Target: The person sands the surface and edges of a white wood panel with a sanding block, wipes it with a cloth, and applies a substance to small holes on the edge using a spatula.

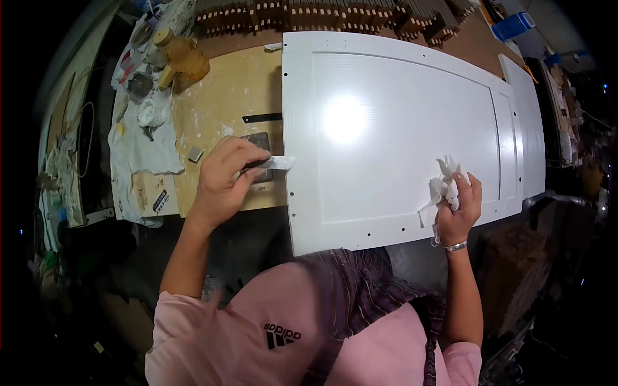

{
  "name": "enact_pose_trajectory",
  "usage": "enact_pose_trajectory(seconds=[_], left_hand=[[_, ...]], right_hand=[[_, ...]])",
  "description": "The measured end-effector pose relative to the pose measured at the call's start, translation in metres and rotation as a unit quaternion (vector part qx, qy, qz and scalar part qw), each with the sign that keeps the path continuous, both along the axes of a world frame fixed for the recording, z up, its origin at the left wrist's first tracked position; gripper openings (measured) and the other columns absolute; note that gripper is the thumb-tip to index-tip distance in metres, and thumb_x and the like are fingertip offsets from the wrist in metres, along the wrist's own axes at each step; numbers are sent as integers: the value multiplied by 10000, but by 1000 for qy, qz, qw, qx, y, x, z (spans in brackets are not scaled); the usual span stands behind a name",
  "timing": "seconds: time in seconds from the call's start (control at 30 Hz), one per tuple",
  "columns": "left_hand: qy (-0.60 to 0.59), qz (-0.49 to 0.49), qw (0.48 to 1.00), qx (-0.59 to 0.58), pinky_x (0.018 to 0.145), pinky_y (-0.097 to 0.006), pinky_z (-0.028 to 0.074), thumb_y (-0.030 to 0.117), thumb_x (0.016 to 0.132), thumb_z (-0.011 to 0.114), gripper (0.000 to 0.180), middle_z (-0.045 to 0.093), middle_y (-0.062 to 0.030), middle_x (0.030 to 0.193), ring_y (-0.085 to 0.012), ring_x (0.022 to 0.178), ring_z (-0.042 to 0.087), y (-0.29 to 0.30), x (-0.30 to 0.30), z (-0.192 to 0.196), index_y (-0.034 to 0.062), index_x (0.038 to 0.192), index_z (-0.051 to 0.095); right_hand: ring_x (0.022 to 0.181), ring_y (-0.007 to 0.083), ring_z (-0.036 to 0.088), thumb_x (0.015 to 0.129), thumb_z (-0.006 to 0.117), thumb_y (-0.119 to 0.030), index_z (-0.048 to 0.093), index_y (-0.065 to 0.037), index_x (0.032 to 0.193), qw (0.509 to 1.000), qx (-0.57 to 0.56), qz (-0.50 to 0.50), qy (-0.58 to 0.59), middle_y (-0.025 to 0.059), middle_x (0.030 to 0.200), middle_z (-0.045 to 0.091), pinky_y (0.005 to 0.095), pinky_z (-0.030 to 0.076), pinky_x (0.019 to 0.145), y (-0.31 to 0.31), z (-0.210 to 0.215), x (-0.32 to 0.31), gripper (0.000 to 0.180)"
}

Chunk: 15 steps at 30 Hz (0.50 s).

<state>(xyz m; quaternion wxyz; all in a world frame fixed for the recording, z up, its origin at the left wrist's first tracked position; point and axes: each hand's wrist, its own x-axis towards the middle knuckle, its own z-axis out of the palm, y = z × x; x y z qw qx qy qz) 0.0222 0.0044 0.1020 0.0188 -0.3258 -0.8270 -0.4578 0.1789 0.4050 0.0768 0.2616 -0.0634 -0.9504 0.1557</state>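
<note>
At white panel [412, 122], left edge: your left hand [225, 170], nearly closed, pinches flat blade [279, 163]; lower right: your right hand [460, 215], curled, clutches crumpled cloth [440, 190].

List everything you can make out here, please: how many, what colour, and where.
Large panel: one, white, centre
Second panel: one, white, partly hidden at right
Flat strip: one, whitish, at large panel's left edge
Crumpled cloth: one, white, over large panel's lower right
Board: one, tan, left
Black bar: one, on board
Small block: one, grey, on board
Jar: one, amber, upper left
Wood strips: many, brown, top
Blue container: one, upper right
Dim edges: clutter, uncountable
Shirt: one, pink, bottom
Wristband: one, silvery, right wrist
Left hand: one, bare, holding flat strip
Right hand: one, bare, holding crumpled cloth
</note>
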Motion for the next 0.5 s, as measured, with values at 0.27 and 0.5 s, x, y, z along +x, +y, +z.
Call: enact_pose_trajectory(seconds=[0.27, 0.5], left_hand=[[-66, 9, 998, 4, 711, -334, 495, -103, 727, 690, 309, 645, -126, 922, -273, 824, 618, -12, 35, -7, -5, 1019, 706], [-59, -18, 998, 4, 687, -345, 473, -59, 706, 739, 293, 628, -82, 878, -248, 799, 589, -8, 58, 1, 27, 986, 731]], right_hand=[[1028, 395, 622, 639, 587, 72, 672, -55, 1163, 1000, -7, -3, -6, 211, 1182, 615, 427, 532, 845, 4, -3, 1, 546], [1064, 391, 609, 647, 586, 77, 674, -63, 1169, 1000, -12, -6, -17, 202, 1198, 610, 421, 520, 872, 5, -3, 4, 547]])
